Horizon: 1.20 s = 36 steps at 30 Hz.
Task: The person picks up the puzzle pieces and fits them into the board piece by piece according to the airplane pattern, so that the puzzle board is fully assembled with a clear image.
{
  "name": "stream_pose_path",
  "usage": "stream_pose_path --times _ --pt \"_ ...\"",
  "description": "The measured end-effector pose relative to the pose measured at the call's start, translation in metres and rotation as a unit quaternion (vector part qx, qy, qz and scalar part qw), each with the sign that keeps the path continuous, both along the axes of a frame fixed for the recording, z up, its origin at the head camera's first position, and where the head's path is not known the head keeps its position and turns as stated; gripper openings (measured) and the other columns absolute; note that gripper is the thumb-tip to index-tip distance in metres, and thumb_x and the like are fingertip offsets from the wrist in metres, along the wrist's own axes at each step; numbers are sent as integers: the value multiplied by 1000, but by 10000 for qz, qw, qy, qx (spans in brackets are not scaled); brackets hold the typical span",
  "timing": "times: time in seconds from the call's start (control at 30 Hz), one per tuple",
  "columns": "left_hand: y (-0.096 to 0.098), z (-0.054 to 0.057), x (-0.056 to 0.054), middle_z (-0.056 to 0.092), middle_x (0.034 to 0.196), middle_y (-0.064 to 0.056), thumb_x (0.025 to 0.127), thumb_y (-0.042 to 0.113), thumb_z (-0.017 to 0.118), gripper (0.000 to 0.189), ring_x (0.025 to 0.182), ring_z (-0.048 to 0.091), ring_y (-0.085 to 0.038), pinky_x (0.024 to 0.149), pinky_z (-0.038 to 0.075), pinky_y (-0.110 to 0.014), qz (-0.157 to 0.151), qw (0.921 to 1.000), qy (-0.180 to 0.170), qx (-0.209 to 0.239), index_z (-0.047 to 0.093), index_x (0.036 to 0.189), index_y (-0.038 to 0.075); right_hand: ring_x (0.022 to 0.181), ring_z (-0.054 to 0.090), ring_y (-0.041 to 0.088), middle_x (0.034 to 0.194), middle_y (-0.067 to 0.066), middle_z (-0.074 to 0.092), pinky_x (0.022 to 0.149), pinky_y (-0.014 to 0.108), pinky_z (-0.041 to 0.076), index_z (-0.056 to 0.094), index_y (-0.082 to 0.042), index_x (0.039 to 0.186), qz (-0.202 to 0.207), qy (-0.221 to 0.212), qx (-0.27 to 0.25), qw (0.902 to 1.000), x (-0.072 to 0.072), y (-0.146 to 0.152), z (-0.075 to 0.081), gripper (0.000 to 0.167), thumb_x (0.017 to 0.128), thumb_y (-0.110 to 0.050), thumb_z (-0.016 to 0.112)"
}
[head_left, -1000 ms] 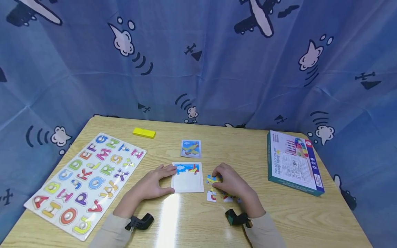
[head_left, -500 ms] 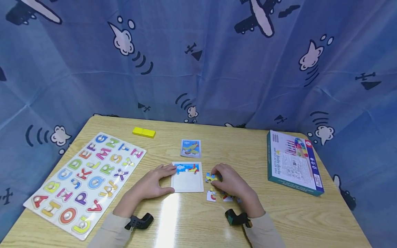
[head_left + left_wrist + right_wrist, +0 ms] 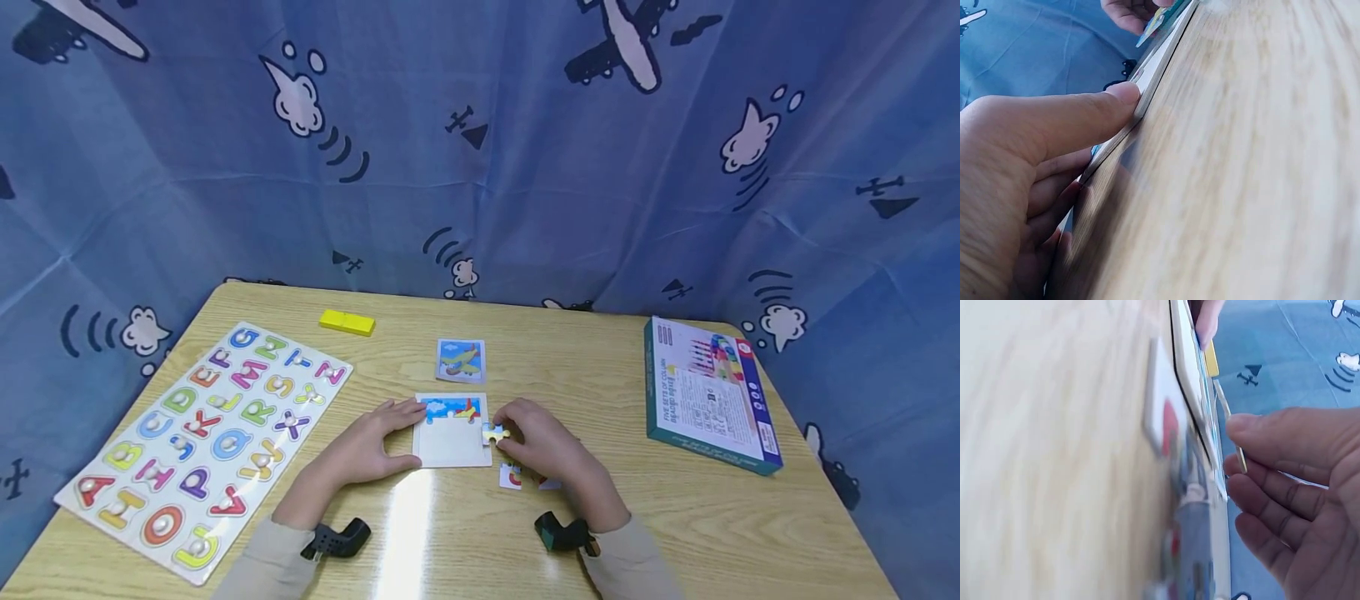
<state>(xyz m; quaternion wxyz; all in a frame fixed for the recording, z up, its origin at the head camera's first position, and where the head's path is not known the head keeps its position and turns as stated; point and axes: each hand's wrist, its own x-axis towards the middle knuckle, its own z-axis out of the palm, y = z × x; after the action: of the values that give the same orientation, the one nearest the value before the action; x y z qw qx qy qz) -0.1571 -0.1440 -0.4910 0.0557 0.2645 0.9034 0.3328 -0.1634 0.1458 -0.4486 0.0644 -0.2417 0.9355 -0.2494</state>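
Note:
A white square puzzle tray [image 3: 452,450] lies mid-table, its top strip filled with blue sky and a red-and-yellow plane part. My left hand [image 3: 371,442] rests at its left side, fingers on the upper left corner and thumb [image 3: 1124,94] against the edge. Between thumb and fingers my right hand [image 3: 543,437] pinches a yellow-and-blue jigsaw piece [image 3: 495,433] over the tray's right edge. Seen in the right wrist view, that jigsaw piece [image 3: 1222,397] is tilted and raised off the table. Loose jigsaw pieces [image 3: 510,477] lie below the right hand, partly hidden by it.
Behind the tray lies a picture card [image 3: 461,360] of a yellow plane. An alphabet peg board [image 3: 213,450] covers the left of the table. A yellow block [image 3: 347,322] lies at the back left, a boxed set [image 3: 712,392] at the right. Blue cloth [image 3: 480,167] hangs behind.
My right hand has lifted the yellow-and-blue jigsaw piece and carried it left, to the tray's right edge. The left hand stays on the tray.

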Motion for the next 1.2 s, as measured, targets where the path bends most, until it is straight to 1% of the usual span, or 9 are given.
stream_pose_path --times 0.13,0.27,0.37,0.47,0.67,0.73,0.83,0.97,1.2 --pt "0 0 0 42 148 -7 81 44 72 69 137 33 -42 111 30 -60 12 10000 38 5 50 139 14 86 51 11 103 1 62 78 31 50 65 -9 107 173 -54 -40 9998 0 -11 2 23 85 -13 70" --pt "0 -1 0 44 147 -8 80 44 72 69 136 34 -42 110 31 -58 4 9999 110 -2 50 139 14 80 48 11 98 0 61 72 27 48 66 -8 106 363 -56 -46 9993 -2 -26 5 22 85 -13 68" --pt "0 -1 0 44 146 -7 80 43 72 69 137 35 -40 112 31 -54 14 9999 127 -4 50 139 14 79 51 12 95 0 61 72 27 49 66 -8 105 453 -49 -97 9989 -5 -38 7 22 84 -13 68" --pt "0 -1 0 44 147 -6 80 44 72 70 137 35 -37 113 31 -52 13 9999 134 -11 50 139 15 82 53 12 97 0 62 73 27 51 67 -8 105 512 -32 -105 9986 -8 -51 8 22 83 -12 67" --pt "0 0 0 44 146 -8 81 46 71 69 137 35 -38 112 32 -53 -46 9999 126 23 49 140 14 85 56 11 99 2 63 76 25 51 68 -7 106 679 -10 31 9977 -14 -69 5 23 83 -12 67" --pt "0 0 0 44 146 -9 82 46 70 70 137 35 -39 112 32 -53 -68 9999 121 24 49 140 14 84 55 10 99 2 63 76 25 52 68 -6 106 693 -28 36 9976 -14 -72 4 24 83 -12 68" --pt "0 0 0 43 147 -6 81 46 70 70 138 33 -37 114 30 -51 -49 10000 33 18 48 141 16 83 55 10 98 2 63 76 24 52 69 -6 106 641 -43 22 9979 -14 -75 1 23 84 -11 69" --pt "0 0 0 42 148 -5 81 45 71 70 139 32 -36 114 29 -51 -30 10000 -45 12 47 141 17 83 54 10 101 3 62 76 23 52 69 -4 107 574 18 85 9983 -13 -78 -3 23 85 -12 68" --pt "0 1 0 43 148 -6 82 45 70 69 139 32 -38 114 30 -52 -41 10000 -23 9 48 141 15 83 55 9 104 4 61 76 24 52 69 -5 108 416 178 209 9988 -11 -82 -5 24 86 -15 69"
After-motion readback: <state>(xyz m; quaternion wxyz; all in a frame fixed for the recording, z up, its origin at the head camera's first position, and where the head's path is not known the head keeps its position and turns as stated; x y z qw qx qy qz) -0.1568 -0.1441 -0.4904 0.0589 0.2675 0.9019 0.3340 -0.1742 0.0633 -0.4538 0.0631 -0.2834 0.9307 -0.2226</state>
